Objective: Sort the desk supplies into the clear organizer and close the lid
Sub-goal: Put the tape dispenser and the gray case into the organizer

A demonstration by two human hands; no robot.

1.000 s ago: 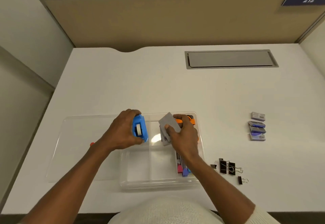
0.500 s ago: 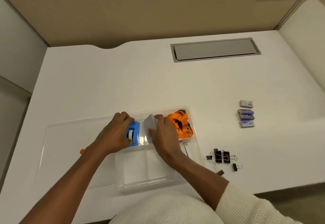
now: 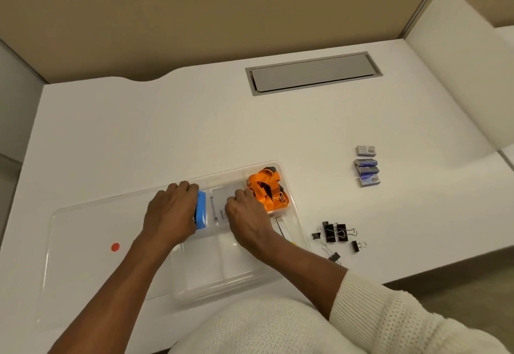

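The clear organizer (image 3: 236, 287) sits near the desk's front edge, its open lid (image 3: 83, 242) lying flat to the left with a red dot on it. My left hand (image 3: 172, 214) grips a blue tape dispenser (image 3: 201, 213) at the organizer's back left compartment. My right hand (image 3: 247, 220) presses a grey box (image 3: 219, 209) down flat in the back middle compartment. An orange lanyard (image 3: 267, 192) fills the back right compartment. Black binder clips (image 3: 336, 235) and small staple boxes (image 3: 366, 166) lie on the desk to the right.
A grey cable hatch (image 3: 313, 72) is set into the desk at the back. A tan partition rises behind it and a white divider (image 3: 456, 75) stands on the right. The organizer's front compartments hold nothing visible; pens lie in the right strip under my right forearm.
Both hands lowered their items into the organizer. The grey box went from tilted to lying flat, and the blue dispenser moved down into its compartment. The orange lanyard came into view.
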